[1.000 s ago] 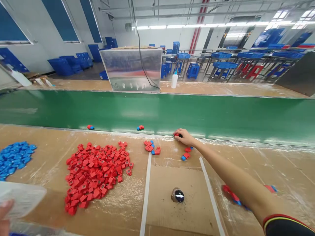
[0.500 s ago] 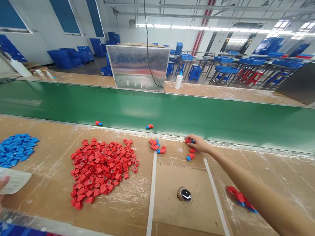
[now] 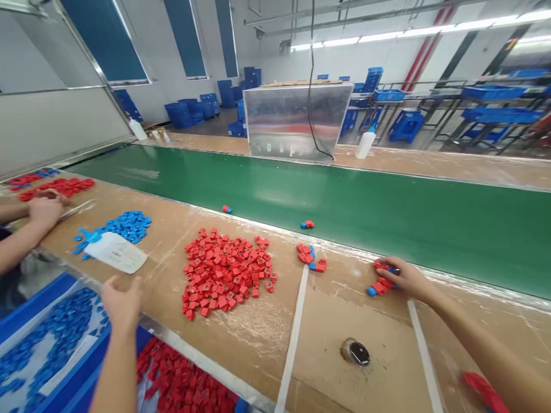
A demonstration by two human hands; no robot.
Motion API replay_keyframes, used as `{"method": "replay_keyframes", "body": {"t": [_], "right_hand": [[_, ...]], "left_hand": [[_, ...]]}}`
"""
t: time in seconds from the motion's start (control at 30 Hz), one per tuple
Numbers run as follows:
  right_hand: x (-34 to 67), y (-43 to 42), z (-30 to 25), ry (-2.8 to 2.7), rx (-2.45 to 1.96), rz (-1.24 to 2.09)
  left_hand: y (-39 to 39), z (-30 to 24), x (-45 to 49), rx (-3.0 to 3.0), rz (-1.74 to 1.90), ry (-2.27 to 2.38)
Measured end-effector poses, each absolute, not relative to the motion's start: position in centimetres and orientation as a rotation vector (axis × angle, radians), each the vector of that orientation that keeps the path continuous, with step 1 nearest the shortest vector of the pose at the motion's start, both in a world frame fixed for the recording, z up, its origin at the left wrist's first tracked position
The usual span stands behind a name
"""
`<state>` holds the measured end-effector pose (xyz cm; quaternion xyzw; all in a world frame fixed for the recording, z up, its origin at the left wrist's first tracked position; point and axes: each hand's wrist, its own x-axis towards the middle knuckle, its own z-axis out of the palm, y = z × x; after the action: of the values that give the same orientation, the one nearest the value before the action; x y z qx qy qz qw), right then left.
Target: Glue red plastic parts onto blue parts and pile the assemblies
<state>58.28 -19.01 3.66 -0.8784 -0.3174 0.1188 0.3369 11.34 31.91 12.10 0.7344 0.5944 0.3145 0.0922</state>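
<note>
The right hand (image 3: 398, 276) bends its fingers over a small group of red-and-blue pieces (image 3: 382, 285) on the desk (image 3: 166, 287), near the green belt (image 3: 275, 183); the hand partly covers them, so their number and whether it grips one cannot be told. The left hand (image 3: 123, 301) has thumb and fingers apart, just beside one paper sheet (image 3: 118, 252), which lies against the one blue pile (image 3: 131, 225). One red pile (image 3: 228, 275), too crowded to count, lies between the hands. Two small assemblies (image 3: 307, 224) sit on the belt, well apart, and one mixed cluster (image 3: 310, 258) lies near a tape strip (image 3: 293, 338), one of two flanking a single black disc (image 3: 359, 353). The right forearm partly hides blurred red parts (image 3: 484, 390). Two blue bins (image 3: 81, 396) stand below the desk edge. A co-worker's hands (image 3: 46, 209) are at far left.
</note>
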Motion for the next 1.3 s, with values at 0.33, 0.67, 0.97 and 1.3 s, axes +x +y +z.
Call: {"method": "replay_keyframes", "body": {"t": [0.33, 0.67, 0.97, 1.3], "right_hand": [[53.4, -21.1, 9.1, -0.75, -2.218, 0.217], [42.4, -32.2, 4.1, -0.973, -2.414, 0.255], [38.2, -29.4, 6.7, -0.962, -2.625, 0.221], [37.0, -29.3, 4.2, -0.486, -2.027, 0.217]], "left_hand": [[17.6, 6.9, 11.1, 2.3, 0.755, 1.415], [16.3, 9.1, 13.1, 2.289, 0.738, 1.234], [8.3, 8.4, 18.0, 1.712, 0.561, 0.89], [-2.8, 4.5, 23.1, 1.434, 0.099, 0.359]]}}
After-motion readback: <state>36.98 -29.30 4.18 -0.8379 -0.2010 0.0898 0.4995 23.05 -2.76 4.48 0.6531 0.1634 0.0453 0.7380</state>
